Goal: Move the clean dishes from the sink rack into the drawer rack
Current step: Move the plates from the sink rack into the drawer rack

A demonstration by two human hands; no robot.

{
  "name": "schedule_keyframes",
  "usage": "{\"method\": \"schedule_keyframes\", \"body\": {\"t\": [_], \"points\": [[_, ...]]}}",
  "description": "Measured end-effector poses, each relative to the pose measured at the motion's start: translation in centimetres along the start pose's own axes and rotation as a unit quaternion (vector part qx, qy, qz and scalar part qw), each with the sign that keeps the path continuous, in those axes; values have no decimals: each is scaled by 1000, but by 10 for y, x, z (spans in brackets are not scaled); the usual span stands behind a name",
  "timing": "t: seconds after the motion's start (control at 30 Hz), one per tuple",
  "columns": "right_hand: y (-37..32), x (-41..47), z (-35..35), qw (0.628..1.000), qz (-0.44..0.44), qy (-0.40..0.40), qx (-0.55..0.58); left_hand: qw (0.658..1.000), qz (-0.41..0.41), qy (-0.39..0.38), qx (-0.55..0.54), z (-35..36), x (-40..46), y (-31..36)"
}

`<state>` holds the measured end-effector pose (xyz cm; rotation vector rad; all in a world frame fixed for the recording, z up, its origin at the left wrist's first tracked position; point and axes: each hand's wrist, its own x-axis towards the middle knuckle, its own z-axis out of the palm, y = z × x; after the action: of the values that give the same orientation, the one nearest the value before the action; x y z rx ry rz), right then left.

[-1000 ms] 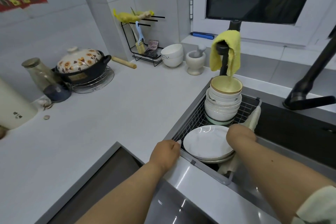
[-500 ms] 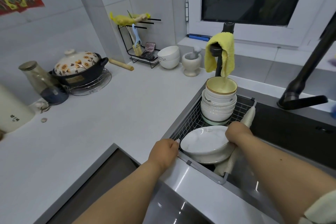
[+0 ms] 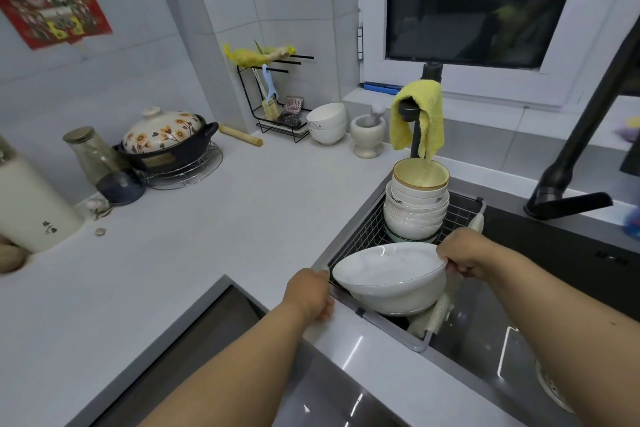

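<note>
A stack of white plates (image 3: 388, 267) is raised and tilted over the near end of the wire sink rack (image 3: 360, 236). My right hand (image 3: 464, 255) is shut on the stack's right rim. My left hand (image 3: 308, 295) is curled at the rack's near-left corner, against the stack's left rim; its fingers are hidden, so a grip on the plates does not show. Several white bowls (image 3: 415, 211) stand nested at the rack's far end, the top one with a yellowish inside. A dark open recess (image 3: 207, 340) lies at the counter's near edge, left of my left arm.
A black tap (image 3: 568, 198) reaches over the sink on the right. A yellow cloth (image 3: 419, 118) hangs on a black post behind the bowls. On the white counter (image 3: 207, 236) stand a flowered pot (image 3: 162, 135), a glass jar (image 3: 90, 152), a mortar (image 3: 367, 135) and two bowls (image 3: 327, 123).
The plate stack has come up off the rack and tilted, showing its underside. My right hand rose with its rim. My left hand stayed at the rack's near-left corner.
</note>
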<state>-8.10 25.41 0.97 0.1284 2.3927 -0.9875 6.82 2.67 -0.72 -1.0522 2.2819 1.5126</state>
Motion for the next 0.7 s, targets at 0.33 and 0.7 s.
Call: {"method": "schedule_keyframes", "body": {"t": [0.33, 0.7], "points": [[-56, -38, 45, 980, -191, -23, 42, 976, 17, 48, -211, -49, -36, -18], [-138, -110, 171, 951, -294, -79, 43, 934, 7, 208, -290, -144, -105, -130]]}}
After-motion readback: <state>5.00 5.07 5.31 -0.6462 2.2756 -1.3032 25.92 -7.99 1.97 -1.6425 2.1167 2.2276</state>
